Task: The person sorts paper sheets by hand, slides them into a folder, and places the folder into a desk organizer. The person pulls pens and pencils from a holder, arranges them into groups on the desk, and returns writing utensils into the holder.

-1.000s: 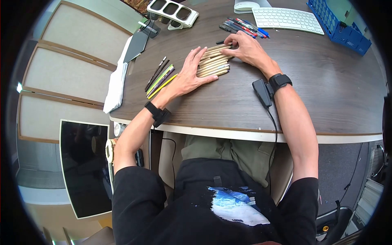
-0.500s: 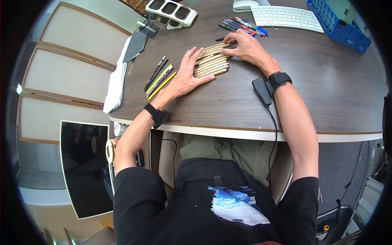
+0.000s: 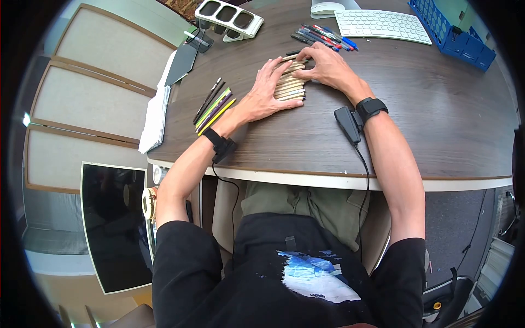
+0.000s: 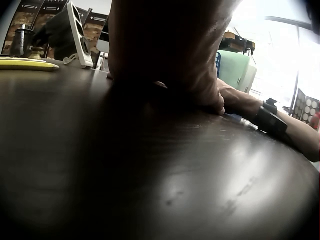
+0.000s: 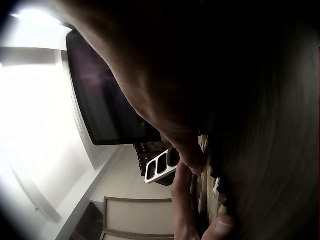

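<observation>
A row of light wooden pencils lies side by side on the desk between the two hands. My left hand rests over their left ends, fingers stretched out and spread, the thumb along the near edge. Those left ends are hidden under it. At the far right end of the row, my right hand has its thumb and bent fingers about the upper pencils, pinching them. The right wrist view shows pencil ends close by the fingertips. A dark pen lies just beyond the row, partly behind the right fingers.
Several dark, green and yellow pencils lie left of the left hand. Beyond the right hand is a pile of pens, with a keyboard and a blue basket further right. A white holder stands at the back left.
My left hand has slid to the right over the pencils and covers more of their left ends. My right hand stays at nearly the same place.
</observation>
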A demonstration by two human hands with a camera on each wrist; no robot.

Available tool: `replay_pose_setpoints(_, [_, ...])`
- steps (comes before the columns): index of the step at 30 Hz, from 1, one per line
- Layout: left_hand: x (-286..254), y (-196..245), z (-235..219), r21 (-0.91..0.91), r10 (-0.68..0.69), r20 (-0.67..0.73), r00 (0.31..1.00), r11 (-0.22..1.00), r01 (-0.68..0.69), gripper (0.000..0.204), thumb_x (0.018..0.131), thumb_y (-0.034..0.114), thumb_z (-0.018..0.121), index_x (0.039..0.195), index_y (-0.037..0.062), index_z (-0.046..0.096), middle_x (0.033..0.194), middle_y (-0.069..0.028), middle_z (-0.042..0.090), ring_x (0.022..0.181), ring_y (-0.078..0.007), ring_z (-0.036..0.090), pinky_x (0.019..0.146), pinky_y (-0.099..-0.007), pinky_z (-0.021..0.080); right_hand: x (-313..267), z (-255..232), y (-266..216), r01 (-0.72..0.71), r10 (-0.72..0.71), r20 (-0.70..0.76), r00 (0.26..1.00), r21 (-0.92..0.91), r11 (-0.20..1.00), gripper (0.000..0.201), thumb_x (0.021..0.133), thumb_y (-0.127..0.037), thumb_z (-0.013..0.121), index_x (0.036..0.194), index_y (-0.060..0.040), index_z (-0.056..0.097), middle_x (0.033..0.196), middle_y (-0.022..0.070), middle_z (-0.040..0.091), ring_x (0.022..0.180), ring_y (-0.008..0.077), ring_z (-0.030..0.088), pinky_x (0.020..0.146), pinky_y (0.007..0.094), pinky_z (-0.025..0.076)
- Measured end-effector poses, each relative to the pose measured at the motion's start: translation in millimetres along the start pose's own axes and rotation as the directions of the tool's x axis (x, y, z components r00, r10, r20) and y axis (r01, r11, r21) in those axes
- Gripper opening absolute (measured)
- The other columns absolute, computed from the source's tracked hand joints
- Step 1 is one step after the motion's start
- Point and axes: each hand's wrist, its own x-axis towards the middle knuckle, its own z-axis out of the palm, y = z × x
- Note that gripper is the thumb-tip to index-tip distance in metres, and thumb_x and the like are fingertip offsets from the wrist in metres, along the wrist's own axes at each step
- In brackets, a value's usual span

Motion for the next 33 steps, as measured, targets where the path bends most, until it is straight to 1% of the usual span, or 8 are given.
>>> replay_pose_setpoints(5, [11.3,1.0,-7.6,0.100,-0.025,0.036,0.999,0.995,0.021,0.123,0.075,0.076,0.083,0.169,0.0185,0.027,0.172,-0.0275,0.021,0.161,-0.0493,0.017,0.128,-0.0657,0.022,-0.7,-1.8,-1.0,-0.030,0.031,-0.028,0.999,0.045,0.999,0.053,0.085,-0.053,0.083,0.117,-0.0110,0.077,0.116,0.0149,0.067,0.118,0.0326,0.065,0.101,0.0446,0.052])
replay_pose_setpoints(7, [16.6,2.4,-13.6,0.139,-0.035,0.063,0.997,0.990,0.026,0.126,0.072,0.069,0.088,0.170,0.0175,0.027,0.172,-0.0286,0.023,0.161,-0.0463,0.021,0.130,-0.0580,0.026,1.3,1.4,2.4,-0.040,0.052,-0.110,0.993,0.112,0.993,0.048,0.091,-0.050,0.078,0.115,-0.0081,0.077,0.114,0.0155,0.067,0.115,0.0329,0.065,0.099,0.0441,0.052])
replay_pose_setpoints(10, [24.4,5.1,-21.9,0.187,-0.066,0.169,0.983,0.982,0.034,0.129,0.070,0.070,0.089,0.170,0.0162,0.026,0.172,-0.0268,0.025,0.161,-0.0447,0.022,0.130,-0.0566,0.027,3.2,3.0,6.4,-0.030,0.048,-0.155,0.987,0.111,0.993,0.042,0.097,-0.045,0.074,0.112,-0.0062,0.077,0.112,0.0164,0.068,0.112,0.0334,0.065,0.098,0.0441,0.052])
replay_pose_setpoints(17, [29.4,6.1,-40.0,0.080,0.010,0.284,0.959,0.996,-0.034,0.124,0.074,0.062,0.088,0.170,0.0154,0.026,0.166,-0.0223,0.036,0.156,-0.0417,0.033,0.128,-0.0544,0.033,2.2,7.0,11.6,0.027,-0.008,-0.257,0.966,0.068,0.997,0.037,0.100,-0.037,0.072,0.113,-0.0022,0.075,0.111,0.0128,0.066,0.104,0.0291,0.065,0.095,0.0421,0.052])
replay_pose_setpoints(24, [34.3,8.3,-60.1,0.127,0.051,0.373,0.926,0.986,-0.105,0.121,0.075,0.051,0.087,0.171,0.0167,0.022,0.162,-0.0233,0.042,0.151,-0.0404,0.040,0.126,-0.0510,0.039,2.7,6.1,12.7,0.012,-0.001,-0.221,0.975,0.047,0.999,0.035,0.099,-0.034,0.072,0.113,-0.0014,0.074,0.110,0.0140,0.067,0.103,0.0295,0.066,0.093,0.0418,0.053])
replay_pose_setpoints(26, [36.6,19.7,-63.7,0.224,-0.019,0.421,0.907,0.971,-0.084,0.114,0.077,0.044,0.083,0.170,0.0179,0.024,0.155,-0.0236,0.047,0.145,-0.0398,0.046,0.122,-0.0487,0.044,3.8,8.6,16.6,0.068,-0.055,-0.240,0.969,0.047,0.997,0.033,0.099,-0.031,0.072,0.112,-0.0007,0.074,0.106,0.0145,0.069,0.102,0.0290,0.067,0.092,0.0414,0.054])
replay_pose_setpoints(32, [34.3,7.1,-49.5,0.294,0.044,0.344,0.938,0.944,-0.152,0.100,0.081,0.036,0.076,0.168,0.0168,0.030,0.147,-0.0235,0.051,0.133,-0.0399,0.054,0.115,-0.0475,0.048,5.0,2.9,11.5,0.059,-0.044,-0.134,0.990,0.109,0.992,0.027,0.098,-0.024,0.070,0.107,0.0012,0.075,0.099,0.0155,0.073,0.093,0.0288,0.070,0.087,0.0411,0.056])
replay_pose_setpoints(33, [34.0,10.9,-52.8,0.283,-0.004,0.336,0.942,0.954,-0.096,0.100,0.082,0.040,0.078,0.167,0.0152,0.031,0.144,-0.0238,0.054,0.133,-0.0398,0.055,0.115,-0.0468,0.048,5.1,2.1,11.2,0.055,-0.040,-0.138,0.990,0.108,0.993,0.027,0.098,-0.024,0.070,0.107,0.0012,0.075,0.099,0.0155,0.073,0.093,0.0288,0.070,0.087,0.0411,0.056])
